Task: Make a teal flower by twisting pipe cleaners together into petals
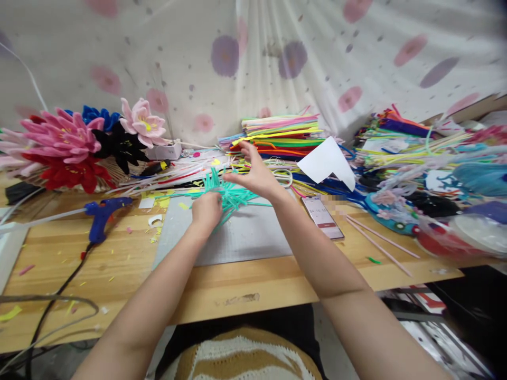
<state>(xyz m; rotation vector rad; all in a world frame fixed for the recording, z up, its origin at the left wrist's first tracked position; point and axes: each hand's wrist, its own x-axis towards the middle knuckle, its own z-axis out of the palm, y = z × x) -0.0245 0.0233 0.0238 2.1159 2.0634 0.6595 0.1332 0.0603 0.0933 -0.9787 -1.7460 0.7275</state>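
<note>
A spiky bunch of teal pipe cleaners (236,199) is over the grey cutting mat (253,240). My left hand (207,212) has its fingers curled closed on the near left side of this bunch; the fingertips are partly hidden. Above and right of the bunch, my right hand (257,174) is raised with thumb and fingers apart, and I see nothing held in it. Its fingers point toward the stacked coloured pipe cleaners (281,132) at the back.
At left lie a blue glue gun (101,216) with its cord and a cluster of fuzzy flowers (63,137). A phone (322,217) and a white paper piece (327,162) are right of the mat. Craft materials (443,179) crowd the right end. Yellow scraps dot the wooden table (119,279).
</note>
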